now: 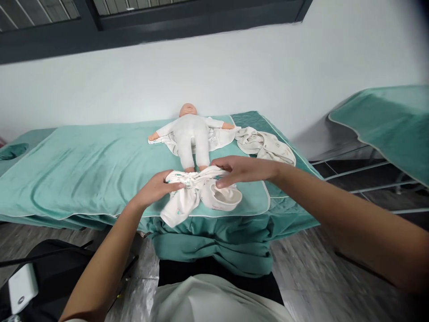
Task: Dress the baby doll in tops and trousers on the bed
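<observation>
"Hands?"
"I see left hand [154, 189] and right hand [244, 171] half-curled, pinching printed baby pants [182, 205] between them."
"Anything inside?"
"Can't tell remotely; baby doll [191, 129] lies just beyond, feet [203, 168] near waistband [193, 179]."

There are two hands [157, 187], one garment [182, 205] between them, one doll [191, 127] beyond them, one crumpled cloth [268, 145] beyond the right hand [247, 169].

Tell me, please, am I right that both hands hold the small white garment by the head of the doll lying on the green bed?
No: the head view shows the left hand and right hand holding the small white garment by the feet, not the head, of the doll lying on the green bed.
</observation>
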`<control>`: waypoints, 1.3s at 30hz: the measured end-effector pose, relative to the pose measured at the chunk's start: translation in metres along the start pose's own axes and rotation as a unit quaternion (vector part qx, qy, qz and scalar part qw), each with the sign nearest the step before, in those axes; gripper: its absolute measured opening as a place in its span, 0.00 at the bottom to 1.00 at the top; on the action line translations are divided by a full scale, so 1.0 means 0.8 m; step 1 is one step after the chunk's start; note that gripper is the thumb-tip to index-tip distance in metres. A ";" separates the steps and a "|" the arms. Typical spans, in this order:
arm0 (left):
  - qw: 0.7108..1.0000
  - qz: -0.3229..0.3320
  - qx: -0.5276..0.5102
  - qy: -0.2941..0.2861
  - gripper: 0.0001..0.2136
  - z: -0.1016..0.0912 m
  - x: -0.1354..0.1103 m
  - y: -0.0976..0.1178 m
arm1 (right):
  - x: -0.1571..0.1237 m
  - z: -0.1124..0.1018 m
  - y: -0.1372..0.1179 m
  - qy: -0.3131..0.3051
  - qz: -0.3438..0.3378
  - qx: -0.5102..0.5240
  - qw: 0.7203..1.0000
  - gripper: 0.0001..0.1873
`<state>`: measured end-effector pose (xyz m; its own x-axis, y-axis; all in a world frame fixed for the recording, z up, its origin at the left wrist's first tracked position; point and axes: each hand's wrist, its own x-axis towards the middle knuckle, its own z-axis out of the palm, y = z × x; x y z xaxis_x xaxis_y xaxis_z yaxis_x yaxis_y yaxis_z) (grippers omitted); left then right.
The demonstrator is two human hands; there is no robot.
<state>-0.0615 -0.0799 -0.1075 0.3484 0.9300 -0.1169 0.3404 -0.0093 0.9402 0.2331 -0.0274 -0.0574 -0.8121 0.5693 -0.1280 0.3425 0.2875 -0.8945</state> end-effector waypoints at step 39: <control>0.985 0.165 -0.045 -0.003 0.19 -0.053 0.037 0.171 | 0.030 -0.069 -0.139 0.351 -0.250 -0.184 0.883 0.16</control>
<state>-0.0419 -0.0382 0.0316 0.4316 0.8802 0.1975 0.1297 -0.2773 0.9520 0.2018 -0.0030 0.0624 -0.4562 0.6006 0.6567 0.2600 0.7957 -0.5471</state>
